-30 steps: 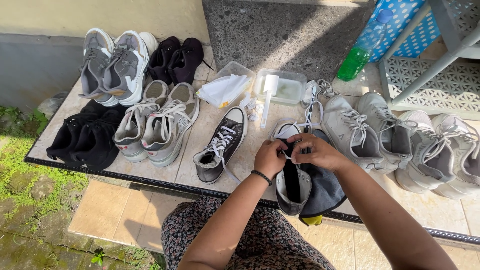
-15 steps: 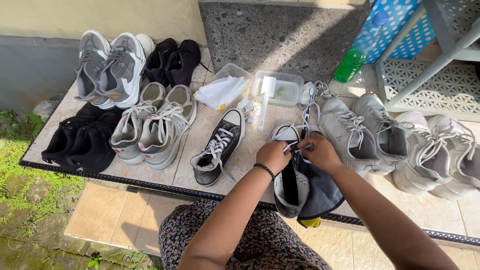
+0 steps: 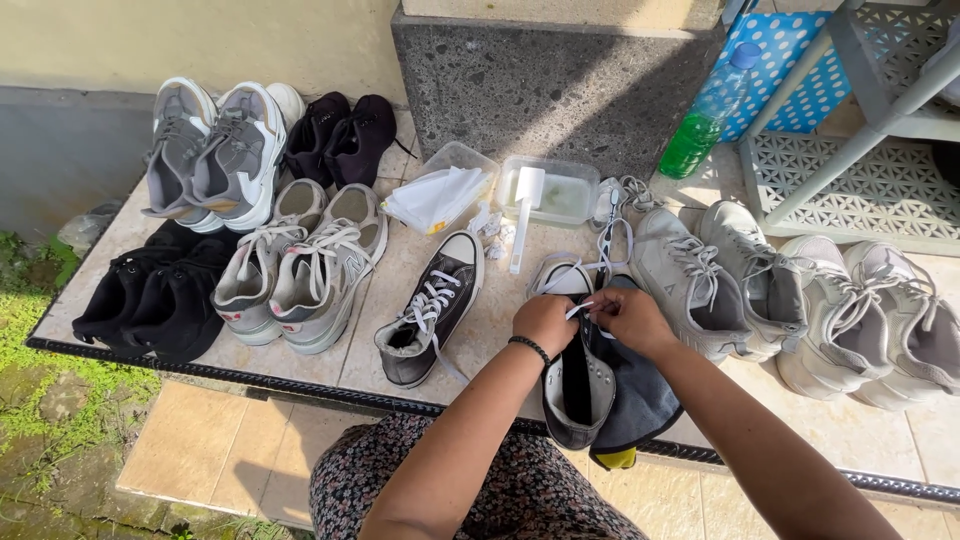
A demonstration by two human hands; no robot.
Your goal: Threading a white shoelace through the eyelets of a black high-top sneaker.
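1. The black high-top sneaker lies on the tiled surface at about 6 o'clock, near the front edge. Its long axis runs from 6 to 12, white toe cap pointing away at 12, heel towards the person.
2. The left hand is clenched over the sneaker's tongue, pinching the white lace; a dark band circles the wrist.
3. The right hand sits just beside it, fingers pinched on the same lace, which loops up towards 12.
4. A grey cloth lies under the sneaker's right side, something yellow peeping out at the edge.
5. Its matching sneaker lies at 9 o'clock of it, toe tilted towards 1.
6. At 12, a clear plastic tub holds a white brush; left of it sits a second tub with a white folded packet.
7. At 1 o'clock a clear bottle of green liquid with a blue cap leans before a blue, white-dotted panel.
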